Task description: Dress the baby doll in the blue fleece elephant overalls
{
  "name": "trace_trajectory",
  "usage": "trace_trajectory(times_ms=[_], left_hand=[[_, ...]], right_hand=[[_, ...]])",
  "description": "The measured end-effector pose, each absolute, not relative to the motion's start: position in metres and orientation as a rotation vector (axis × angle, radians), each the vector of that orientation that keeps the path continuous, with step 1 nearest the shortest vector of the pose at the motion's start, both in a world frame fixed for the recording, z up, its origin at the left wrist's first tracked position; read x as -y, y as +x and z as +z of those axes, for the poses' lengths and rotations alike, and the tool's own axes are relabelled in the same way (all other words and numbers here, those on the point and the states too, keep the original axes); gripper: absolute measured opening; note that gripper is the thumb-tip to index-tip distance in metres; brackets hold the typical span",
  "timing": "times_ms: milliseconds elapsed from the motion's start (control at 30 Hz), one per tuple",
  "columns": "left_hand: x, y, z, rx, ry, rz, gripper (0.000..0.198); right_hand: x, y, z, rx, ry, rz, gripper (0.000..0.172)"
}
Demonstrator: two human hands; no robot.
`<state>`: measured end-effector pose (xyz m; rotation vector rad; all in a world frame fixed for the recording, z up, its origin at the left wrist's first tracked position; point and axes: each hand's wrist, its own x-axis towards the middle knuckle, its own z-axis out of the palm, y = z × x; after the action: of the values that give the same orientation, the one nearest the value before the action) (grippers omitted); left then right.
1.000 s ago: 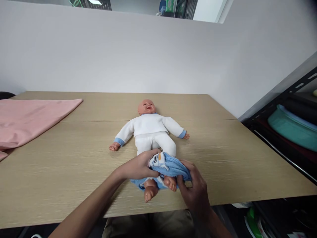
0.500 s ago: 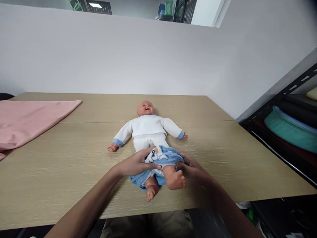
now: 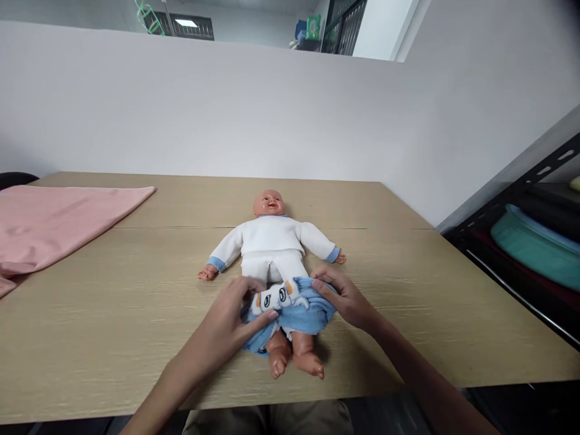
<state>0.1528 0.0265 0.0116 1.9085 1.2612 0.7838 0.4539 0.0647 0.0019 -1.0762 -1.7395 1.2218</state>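
A baby doll [image 3: 272, 234] in a white top with blue cuffs lies on its back, head toward the wall and feet toward me. Bunched around its lower legs is a blue and white garment [image 3: 303, 311] with an animal face on it, most likely doll pants. Both bare feet stick out below the cloth. My left hand [image 3: 235, 311] grips the garment's left side, thumb across the front and fingers partly hidden behind. On the other side, my right hand [image 3: 342, 296] pinches the upper right edge between thumb and fingers.
A pink cloth [image 3: 58, 223] is spread over the left of the wooden table [image 3: 158, 338]. Behind the table rises a white wall [image 3: 217, 109]. To the right, a black shelf [image 3: 512, 272] holds folded teal fabric [image 3: 537, 248].
The doll's raised foot has come down beside the other. My right hand has shifted from near that foot up to the garment's upper edge, and the garment's face now shows more fully.
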Motion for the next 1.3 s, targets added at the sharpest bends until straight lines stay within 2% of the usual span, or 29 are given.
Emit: trace_trajectory(times_ms=[133, 300, 467, 567, 633, 767, 867, 1000, 1133, 1300], left_hand=[[-0.005, 0.125, 0.002, -1.307, 1.818, 0.736, 0.032], [-0.005, 0.118, 0.003, -1.150, 1.739, 0.757, 0.020], [-0.032, 0.130, -0.009, -1.208, 1.523, 0.878, 0.035], [-0.041, 0.129, -0.015, -1.200, 1.472, 0.824, 0.041], [-0.040, 0.125, -0.013, -1.235, 1.586, 0.815, 0.038], [-0.044, 0.123, -0.010, -1.259, 1.900, 0.956, 0.023], [-0.066, 0.132, -0.015, -1.282, 1.816, 1.022, 0.023], [-0.110, 0.148, -0.019, -1.294, 1.524, 1.198, 0.034], [-0.129, 0.144, -0.014, -1.146, 1.415, 1.113, 0.047], [-0.123, 0.133, -0.015, -1.116, 1.481, 1.141, 0.041]], right_hand=[[-0.077, 0.459, 0.004, 1.948, -1.097, 1.234, 0.035], [-0.090, 0.457, 0.008, 2.089, -1.039, 0.859, 0.033], [-0.102, 0.436, -0.006, 1.811, -1.188, 0.984, 0.041], [-0.106, 0.437, -0.007, 1.900, -1.190, 1.175, 0.046], [-0.104, 0.443, -0.003, 2.023, -1.157, 1.281, 0.045], [-0.096, 0.443, -0.001, 2.003, -1.110, 0.927, 0.035], [-0.101, 0.426, -0.007, 1.815, -1.212, 0.731, 0.034], [-0.127, 0.402, -0.016, 1.692, -1.265, 0.714, 0.036], [-0.140, 0.404, -0.018, 1.709, -1.243, 0.734, 0.040], [-0.139, 0.424, -0.023, 1.735, -1.176, 0.764, 0.036]])
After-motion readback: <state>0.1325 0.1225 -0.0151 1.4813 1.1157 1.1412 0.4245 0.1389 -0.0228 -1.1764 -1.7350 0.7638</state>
